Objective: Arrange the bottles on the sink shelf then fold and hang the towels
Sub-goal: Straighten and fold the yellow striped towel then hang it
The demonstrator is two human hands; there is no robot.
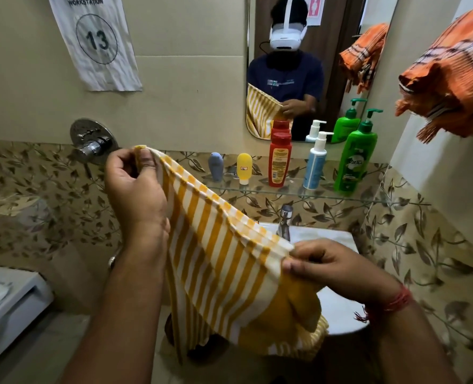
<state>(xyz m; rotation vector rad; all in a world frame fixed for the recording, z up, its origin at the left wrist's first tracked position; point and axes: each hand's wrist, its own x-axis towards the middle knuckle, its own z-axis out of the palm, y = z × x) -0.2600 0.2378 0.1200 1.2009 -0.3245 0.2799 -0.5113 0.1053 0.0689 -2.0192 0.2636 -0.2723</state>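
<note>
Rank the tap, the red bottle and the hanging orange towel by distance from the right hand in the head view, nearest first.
From the right hand, which pinches the striped towel:
1. Tap, just above it, at the basin's back.
2. Red bottle, higher, upright on the glass shelf.
3. Orange towel, far up at the right wall.

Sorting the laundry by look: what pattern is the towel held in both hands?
Yellow and white stripes on the towel, clearest in the head view.
</note>
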